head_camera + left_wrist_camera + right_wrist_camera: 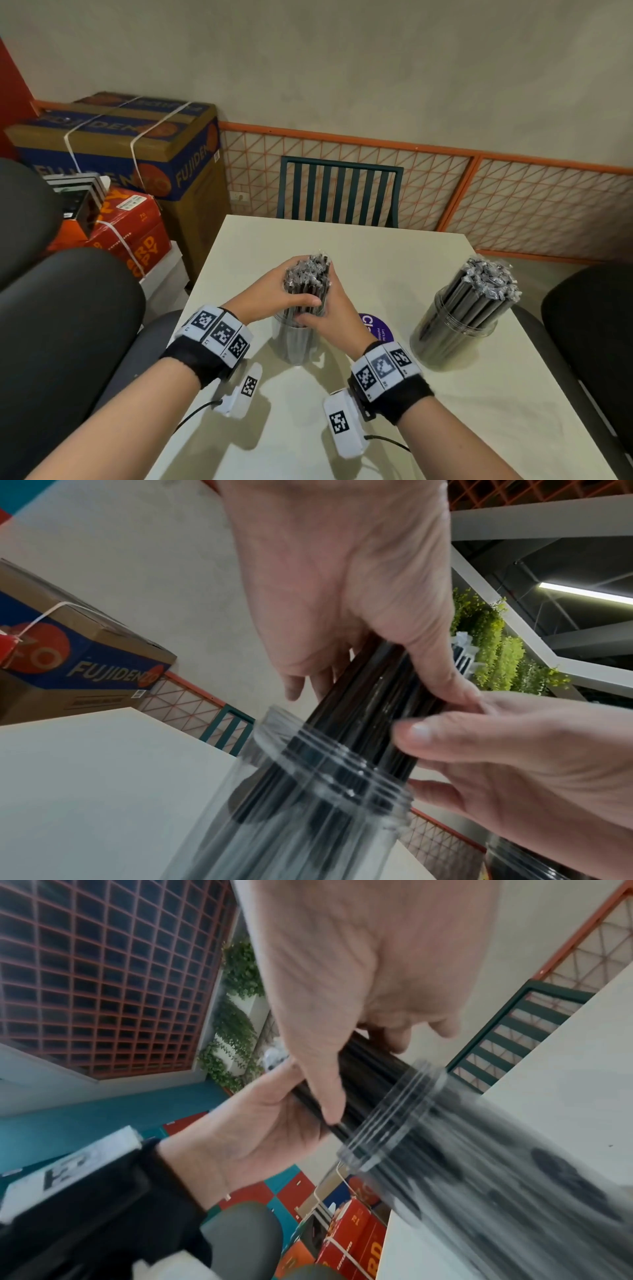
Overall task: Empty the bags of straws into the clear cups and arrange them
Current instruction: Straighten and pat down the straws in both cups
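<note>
A clear cup [294,342] stands mid-table holding a bundle of black wrapped straws [308,277] that sticks out of its top. My left hand [274,291] grips the bundle from the left, thumb across its front. From the right, my right hand [335,315] holds the same bundle just above the rim. The left wrist view shows the left hand [342,588] wrapped round the straws [369,696] over the cup [308,804], with the right hand [514,750] pinching beside it. In the right wrist view the right hand [359,974] clasps the straws [363,1056]; the cup [479,1164] is blurred.
A second clear cup [455,329] packed with straws stands at the right of the white table [445,428]. A purple sticker [371,325] lies between the cups. A green chair [339,192] faces me; black chairs flank the table and boxes [130,147] are stacked at the left.
</note>
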A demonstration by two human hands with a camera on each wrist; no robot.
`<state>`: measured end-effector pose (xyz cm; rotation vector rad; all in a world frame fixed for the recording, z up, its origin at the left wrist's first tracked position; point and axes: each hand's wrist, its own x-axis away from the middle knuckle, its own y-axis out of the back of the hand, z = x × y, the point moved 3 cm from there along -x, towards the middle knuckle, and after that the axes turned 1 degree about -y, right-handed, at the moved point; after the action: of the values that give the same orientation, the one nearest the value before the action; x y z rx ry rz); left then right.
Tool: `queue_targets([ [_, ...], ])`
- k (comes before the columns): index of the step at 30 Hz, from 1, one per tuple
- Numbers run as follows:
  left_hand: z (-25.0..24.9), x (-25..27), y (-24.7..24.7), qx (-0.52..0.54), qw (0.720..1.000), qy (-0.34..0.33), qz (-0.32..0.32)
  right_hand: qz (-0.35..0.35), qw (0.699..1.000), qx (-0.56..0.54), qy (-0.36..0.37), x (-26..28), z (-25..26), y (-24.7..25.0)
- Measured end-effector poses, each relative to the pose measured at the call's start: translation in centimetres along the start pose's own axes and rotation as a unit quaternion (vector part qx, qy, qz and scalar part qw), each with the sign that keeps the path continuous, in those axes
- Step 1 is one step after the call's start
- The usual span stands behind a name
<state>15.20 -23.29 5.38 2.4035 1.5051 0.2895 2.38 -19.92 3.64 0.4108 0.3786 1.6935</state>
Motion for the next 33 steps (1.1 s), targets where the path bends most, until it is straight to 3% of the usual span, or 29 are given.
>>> queue_targets([
  [3, -1.5, 0.0, 0.3, -0.023, 0.999, -0.024, -0.042, -0.050, 0.998, -0.009, 0.022, -0.2, 1.8, 1.0],
  [6, -2.8, 0.2, 1.6, -0.021, 0.995, -0.053, -0.078, -0.003, 0.998, 0.007, 0.063, -0.2, 4.2, 2.9],
  [11, -1.0, 1.2, 1.4, -0.034, 0.999, 0.000, 0.010, 0.076, 0.992, 0.100, 0.015, -0.5, 2.2, 2.9],
  [19, 0.0, 0.8, 0.6, 0.036, 0.999, 0.015, 0.019, -0.025, 0.999, 0.037, -0.018, -0.5, -0.6, -0.1],
  [25, -0.5, 0.2, -0.4, 0.048, 0.995, 0.027, 0.080, -0.047, 0.999, 0.024, -0.003, -0.5, -0.1, -0.9],
  [30, -0.6, 0.5, 0.8, 0.050, 0.998, 0.026, 0.028, -0.005, 1.000, 0.013, -0.007, -0.3, 1.2, 1.2],
  [33, 0.4, 1.0, 2.4, -0.006, 0.999, 0.038, 0.007, 0.010, 0.999, 0.029, -0.034, 0.0, 0.3, 2.6],
])
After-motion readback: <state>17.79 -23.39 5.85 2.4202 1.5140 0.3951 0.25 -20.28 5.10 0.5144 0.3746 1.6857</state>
